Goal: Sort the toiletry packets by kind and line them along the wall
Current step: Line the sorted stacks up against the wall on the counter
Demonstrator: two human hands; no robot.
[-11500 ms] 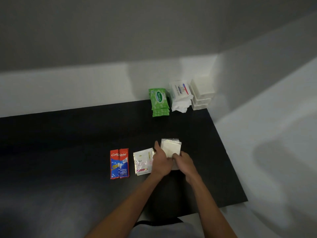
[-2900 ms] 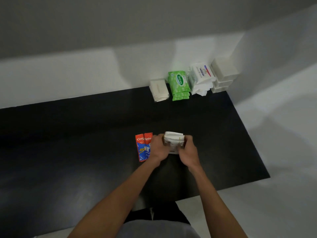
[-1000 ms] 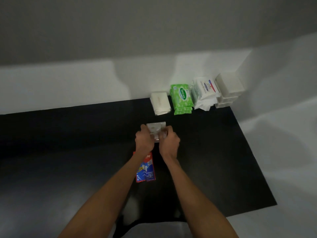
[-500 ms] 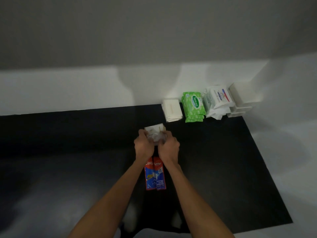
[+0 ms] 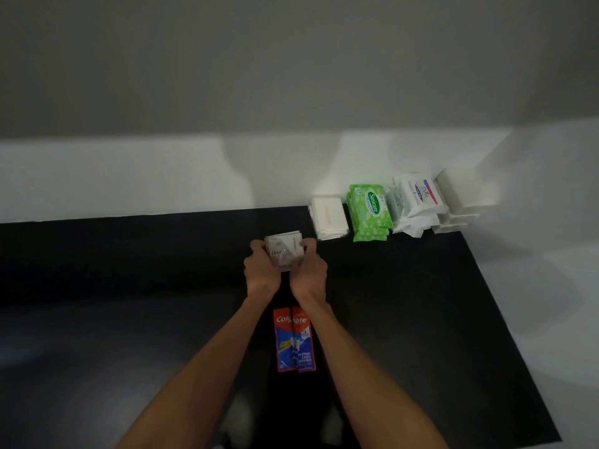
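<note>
1. The stack of Dove sachets (image 5: 285, 252) sits between both hands, above the middle of the black surface (image 5: 129, 270). I read the word "Dove" on the top sachet. I cannot tell whether the stack's lower edge touches the surface.

2. The left hand (image 5: 261, 270) grips the left edge of the stack. Its fingers (image 5: 257, 246) are curled round that edge, with the tips at the far left corner.

3. The right hand (image 5: 309, 270) grips the right edge. Its fingers (image 5: 308, 244) are curled over the far right corner. The two hands face each other, with the stack clamped between them and the near part of the stack hidden behind the thumbs.

4. The stack is short of the wall (image 5: 162, 176) and lies to the near left of the row standing there.

5. That row runs along the wall towards the right corner: first a stack of plain white packets (image 5: 329, 218), then the green Sanicare wipes (image 5: 371, 212) just beside it, then white wipe packs (image 5: 418, 197) with a red and blue label, then stacked white boxes (image 5: 460, 202) in the corner. Neighbouring piles touch or nearly touch.

6. Two Colgate sachets (image 5: 294, 340) lie flat on the surface side by side, between my forearms and nearer to me than the hands.
</note>
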